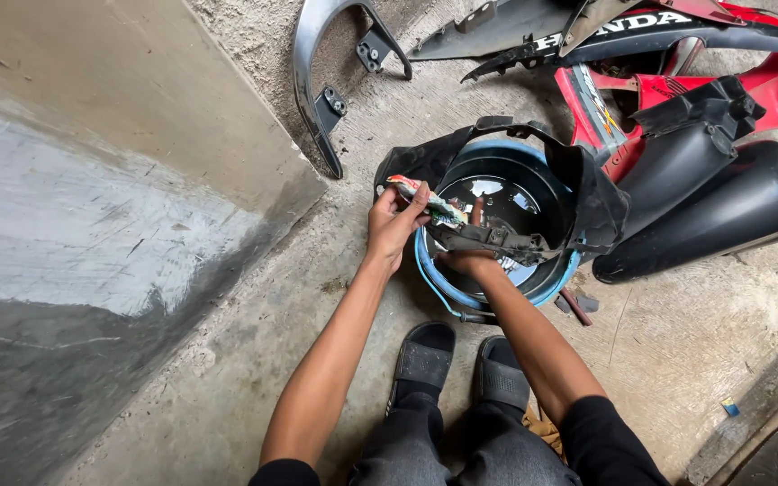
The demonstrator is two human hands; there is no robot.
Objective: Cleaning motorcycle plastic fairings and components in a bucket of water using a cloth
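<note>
Left hand [395, 225]: is closing round a multicoloured rag [425, 203], pressing it onto the black fairing panel [506, 193].
Panel position: is sitting in the blue basin [497, 297], part leaning over the rim.
Panel axis: is running left to right, hollow side facing up.
Right hand [470, 261]: is gripping the panel's lower bracket.
Risk: wet plastic is likely slipping free; bracket edges could be nicking fingers.

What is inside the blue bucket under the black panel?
The blue bucket holds dark, shiny liquid. The black panel and a grimy part in the right hand cover much of it; anything submerged cannot be seen.
</note>
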